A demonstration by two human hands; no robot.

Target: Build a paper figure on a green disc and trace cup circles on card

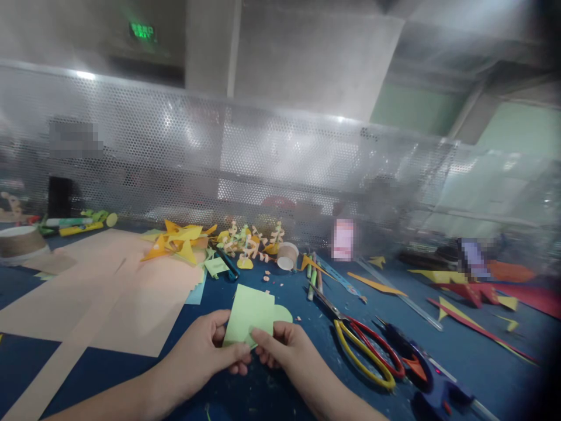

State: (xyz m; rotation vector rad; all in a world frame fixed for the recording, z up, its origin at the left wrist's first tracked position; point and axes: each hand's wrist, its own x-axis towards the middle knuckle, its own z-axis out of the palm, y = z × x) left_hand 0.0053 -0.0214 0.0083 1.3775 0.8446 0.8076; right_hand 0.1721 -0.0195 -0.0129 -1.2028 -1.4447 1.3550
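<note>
A light green piece of paper (252, 313), roughly square, is held up in front of me between both hands. My left hand (214, 342) pinches its lower left edge with the thumb on top. My right hand (283, 345) grips the lower right corner, thumb on the front face and fingers curled behind. Beside its right edge shows a rounded light green paper piece (283, 314), partly covered by the square; whether the two are joined I cannot tell. To the right of my right hand lie scissors (368, 351) with red and yellow handles.
A blue hot glue gun (429, 368) lies at the right. Large pale paper sheets (127, 292) spread over the left. Yellow paper stars (179, 242), a tape roll (287, 256), pens (312, 275) and a clear ruler (403, 295) lie farther back. A perforated metal screen (272, 158) stands behind.
</note>
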